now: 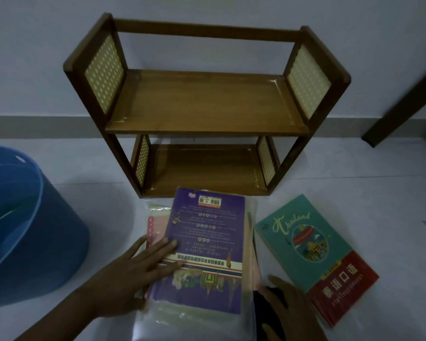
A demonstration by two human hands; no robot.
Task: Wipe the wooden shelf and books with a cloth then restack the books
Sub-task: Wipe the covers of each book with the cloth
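Note:
The empty two-tier wooden shelf [207, 107] stands on the floor against the wall. In front of it lies a stack of books with a purple book [207, 242] on top. My left hand [138, 269] lies flat on the purple cover's left edge, fingers spread. My right hand [293, 308] is at the stack's lower right corner, closed over a dark cloth [268, 303] that is mostly hidden under it. A teal and red "Thailand" book [315, 252] lies on the floor to the right of the stack.
A large blue plastic tub [30, 230] stands on the floor at the left. A dark wooden leg [403, 102] leans in at the upper right. The pale floor [354, 173] stretches around the shelf.

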